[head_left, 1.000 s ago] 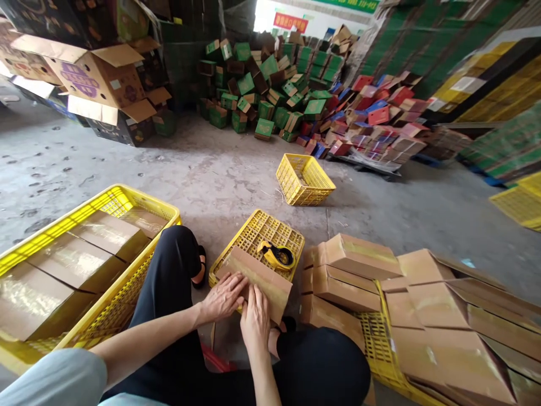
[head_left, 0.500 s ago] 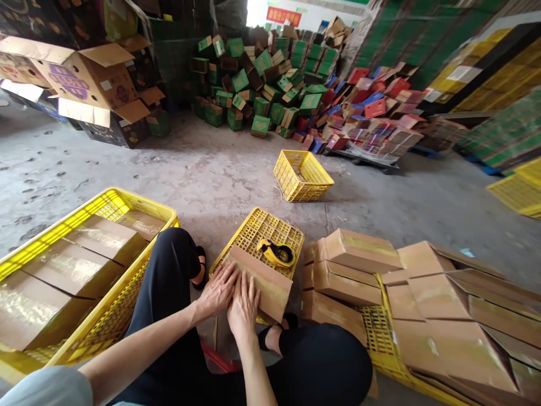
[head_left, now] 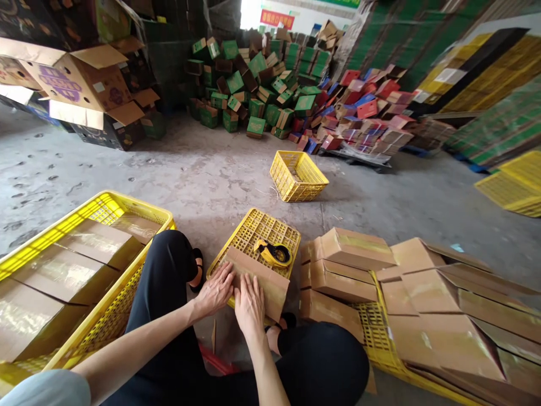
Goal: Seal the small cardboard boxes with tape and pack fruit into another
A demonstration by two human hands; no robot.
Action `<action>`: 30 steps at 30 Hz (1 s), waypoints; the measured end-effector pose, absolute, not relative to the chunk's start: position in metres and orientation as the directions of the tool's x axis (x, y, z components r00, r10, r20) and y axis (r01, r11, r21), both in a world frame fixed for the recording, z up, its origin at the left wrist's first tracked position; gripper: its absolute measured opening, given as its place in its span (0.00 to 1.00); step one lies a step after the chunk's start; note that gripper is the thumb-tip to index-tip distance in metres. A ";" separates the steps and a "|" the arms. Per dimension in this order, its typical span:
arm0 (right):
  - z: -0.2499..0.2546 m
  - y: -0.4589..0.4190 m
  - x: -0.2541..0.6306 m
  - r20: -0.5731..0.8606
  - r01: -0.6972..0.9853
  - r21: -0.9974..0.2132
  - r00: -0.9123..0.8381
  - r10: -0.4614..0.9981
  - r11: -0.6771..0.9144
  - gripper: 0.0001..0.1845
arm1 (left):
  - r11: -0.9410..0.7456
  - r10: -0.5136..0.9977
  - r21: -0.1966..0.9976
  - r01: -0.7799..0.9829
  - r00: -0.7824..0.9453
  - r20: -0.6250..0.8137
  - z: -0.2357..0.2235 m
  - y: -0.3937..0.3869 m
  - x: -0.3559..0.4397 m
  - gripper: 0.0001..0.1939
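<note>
Cardboard box [head_left: 264,282] under both flat hands overhangs upturned crate [head_left: 262,231].

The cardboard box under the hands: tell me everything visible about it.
The cardboard box is plain brown, long and flat, with glossy clear tape along its top. It lies tilted on the upturned yellow crate, its near end overhanging toward the person. The left hand and right hand press flat on its near end. The yellow tape dispenser sits just behind it.

bare floor [head_left: 220,180] ahead is open up to the far crate [head_left: 298,176]. left hemmed by big crate [head_left: 105,316] + knee, right by box stack [head_left: 342,270]; tape gun [head_left: 274,253] just beyond the carton [head_left: 260,280], prob touching it.
</note>
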State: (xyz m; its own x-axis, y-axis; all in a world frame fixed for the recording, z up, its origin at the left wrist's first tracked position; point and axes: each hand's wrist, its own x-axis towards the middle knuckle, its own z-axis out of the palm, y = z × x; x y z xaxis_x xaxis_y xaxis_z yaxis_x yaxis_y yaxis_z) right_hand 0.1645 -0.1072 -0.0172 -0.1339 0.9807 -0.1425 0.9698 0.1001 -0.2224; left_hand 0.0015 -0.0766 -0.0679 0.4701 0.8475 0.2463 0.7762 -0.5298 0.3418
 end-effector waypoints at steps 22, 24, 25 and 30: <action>-0.025 -0.107 0.216 -0.195 0.981 -0.138 0.105 0.975 -0.133 0.32 | -0.513 0.850 0.290 0.808 0.431 0.304 -0.071 -0.069 0.015 0.27; -0.033 -0.112 0.230 -0.159 0.972 -0.158 0.147 0.976 -0.172 0.33 | -0.502 0.856 0.295 0.813 0.418 0.304 -0.071 -0.069 0.017 0.27; -0.039 -0.113 0.236 -0.134 0.970 -0.187 0.133 0.982 -0.157 0.34 | -0.491 0.862 0.296 0.820 0.406 0.305 -0.072 -0.069 0.019 0.27; -0.079 -0.122 0.256 0.033 0.912 -0.378 0.187 0.982 -0.160 0.39 | -0.446 0.886 0.317 0.837 0.361 0.293 -0.076 -0.063 0.024 0.27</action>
